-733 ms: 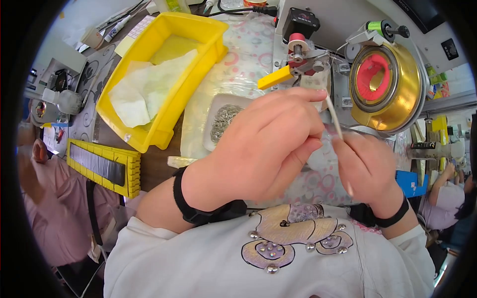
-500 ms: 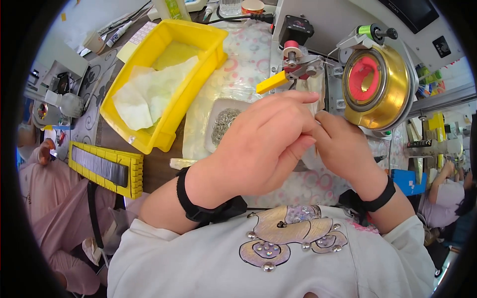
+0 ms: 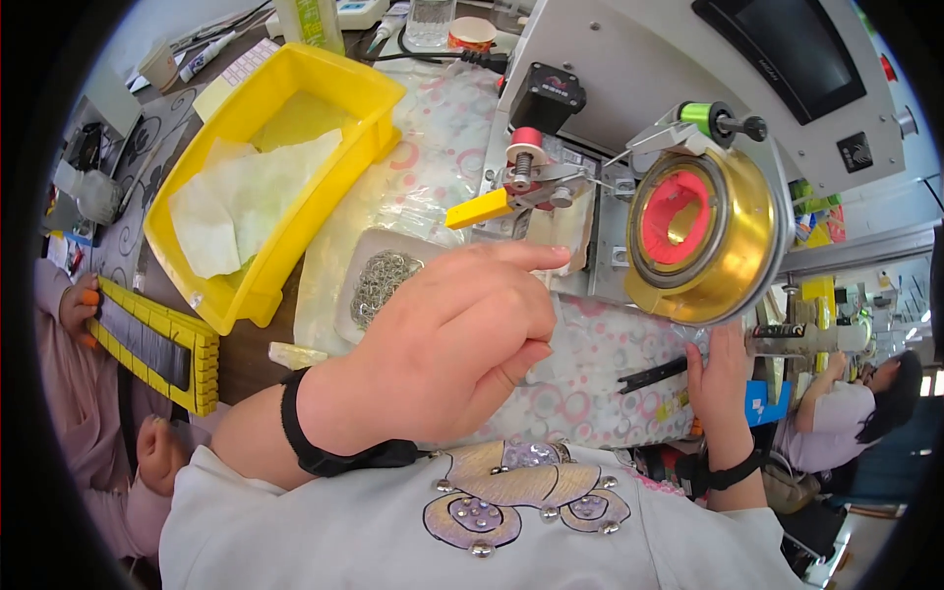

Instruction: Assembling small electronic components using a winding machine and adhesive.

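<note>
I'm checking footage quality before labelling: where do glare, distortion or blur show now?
Head view: bright highlights streak the gold drum; head view: fisheye distortion, with a curved black border cutting off the corners; head view: the left hand looks fairly sharp, but the small silver metal pieces blend together.

looks bright and white, shines on the gold wheel (image 3: 736,246), bends near the dark round edges
</note>
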Demonstrator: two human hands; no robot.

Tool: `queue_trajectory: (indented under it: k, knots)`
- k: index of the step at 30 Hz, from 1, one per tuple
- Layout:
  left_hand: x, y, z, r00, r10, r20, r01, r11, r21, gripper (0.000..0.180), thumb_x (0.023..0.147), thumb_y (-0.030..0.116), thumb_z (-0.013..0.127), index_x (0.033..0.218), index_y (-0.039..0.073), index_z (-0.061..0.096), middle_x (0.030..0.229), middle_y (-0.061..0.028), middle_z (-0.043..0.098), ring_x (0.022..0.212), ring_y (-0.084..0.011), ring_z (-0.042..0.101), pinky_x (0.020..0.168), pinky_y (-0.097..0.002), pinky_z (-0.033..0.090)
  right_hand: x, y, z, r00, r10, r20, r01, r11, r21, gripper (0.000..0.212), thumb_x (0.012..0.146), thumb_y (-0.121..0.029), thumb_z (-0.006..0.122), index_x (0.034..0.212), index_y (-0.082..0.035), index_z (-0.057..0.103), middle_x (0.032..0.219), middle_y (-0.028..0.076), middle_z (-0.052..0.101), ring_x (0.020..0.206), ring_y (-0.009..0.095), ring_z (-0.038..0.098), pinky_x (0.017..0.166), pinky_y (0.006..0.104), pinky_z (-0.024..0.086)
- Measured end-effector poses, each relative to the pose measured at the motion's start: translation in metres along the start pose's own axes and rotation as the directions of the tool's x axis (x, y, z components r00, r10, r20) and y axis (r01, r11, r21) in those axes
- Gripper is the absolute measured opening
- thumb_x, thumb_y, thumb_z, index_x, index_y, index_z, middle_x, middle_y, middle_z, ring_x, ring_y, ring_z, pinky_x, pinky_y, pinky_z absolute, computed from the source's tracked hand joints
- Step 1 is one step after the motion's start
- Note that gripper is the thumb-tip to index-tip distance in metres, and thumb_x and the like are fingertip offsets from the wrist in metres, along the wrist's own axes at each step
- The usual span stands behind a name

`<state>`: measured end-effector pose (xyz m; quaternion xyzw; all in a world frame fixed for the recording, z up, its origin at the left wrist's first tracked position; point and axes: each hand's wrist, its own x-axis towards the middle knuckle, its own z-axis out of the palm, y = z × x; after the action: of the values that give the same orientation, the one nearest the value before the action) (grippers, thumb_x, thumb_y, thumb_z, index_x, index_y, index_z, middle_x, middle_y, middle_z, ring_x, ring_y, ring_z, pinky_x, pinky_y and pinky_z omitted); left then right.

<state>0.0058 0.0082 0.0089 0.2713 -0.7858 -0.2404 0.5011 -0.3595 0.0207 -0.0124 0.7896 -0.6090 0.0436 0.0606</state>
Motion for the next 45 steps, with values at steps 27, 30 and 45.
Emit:
queue_trajectory:
  k: [27,30,45]
  knots:
    - [0.025,0.022,-0.015,0.959,-0.23,-0.169,0.162,0.927,-0.339,0.004,0.089,0.005,0.045,0.089,0.003,0.048,0.081,-0.0073,0.055,0.095,-0.0303,0.059,0.091,-0.0446,0.044,-0.05,-0.006,-0.003,0.981,-0.193,0.011,0.193,0.98,0.053,0.07,0.074,-0.011,0.059,0.135,0.007,0.029,0.144,0.03,0.022,0.132,0.054,0.017,0.108,0.0606,0.013]
    - [0.05,0.008,-0.033,0.873,-0.438,-0.216,0.196,0.72,-0.666,0.009,0.093,0.011,0.042,0.089,0.005,0.048,0.081,-0.0062,0.054,0.095,-0.0262,0.059,0.09,-0.0438,0.045,-0.056,-0.004,0.001,0.977,-0.215,-0.005,0.215,0.976,0.034,0.062,0.086,-0.017,0.052,0.139,0.005,0.027,0.146,0.025,0.024,0.135,0.048,0.017,0.109,0.0562,0.015]
    - [0.041,-0.068,0.002,0.727,-0.687,-0.015,0.045,0.07,-0.997,0.016,0.084,0.018,0.051,0.07,0.01,0.051,0.066,-0.0051,0.055,0.065,-0.02,0.057,0.061,-0.039,0.048,-0.077,0.026,0.061,0.945,-0.292,-0.147,0.288,0.956,-0.046,0.066,0.088,-0.037,0.05,0.136,0.005,0.034,0.142,0.025,0.032,0.134,0.045,0.024,0.108,0.0547,0.017]
